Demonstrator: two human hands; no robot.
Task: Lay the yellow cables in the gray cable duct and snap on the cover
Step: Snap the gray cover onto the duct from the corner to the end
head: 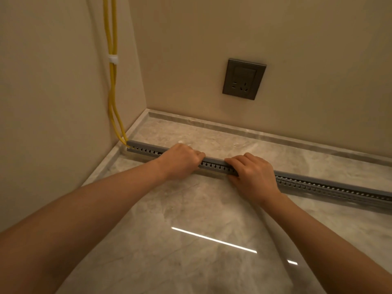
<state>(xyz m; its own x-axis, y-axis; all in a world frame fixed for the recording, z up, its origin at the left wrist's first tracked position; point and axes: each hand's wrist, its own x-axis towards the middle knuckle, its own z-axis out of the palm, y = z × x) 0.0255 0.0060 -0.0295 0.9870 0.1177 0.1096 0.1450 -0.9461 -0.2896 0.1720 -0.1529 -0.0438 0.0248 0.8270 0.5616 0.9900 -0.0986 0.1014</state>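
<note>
Gray cable duct [214,166] lies across the marble surface [191,209] from nine o'clock toward four o'clock, with its cover [213,160] on top. Yellow cables [112,85] drop down the wall at eleven o'clock through a white clip [113,59] and enter the duct's left end. Left hand [180,162] and right hand [253,177] grip mid-duct, fingers curled over the cover. A wall socket [244,79] sits at one o'clock.
</note>
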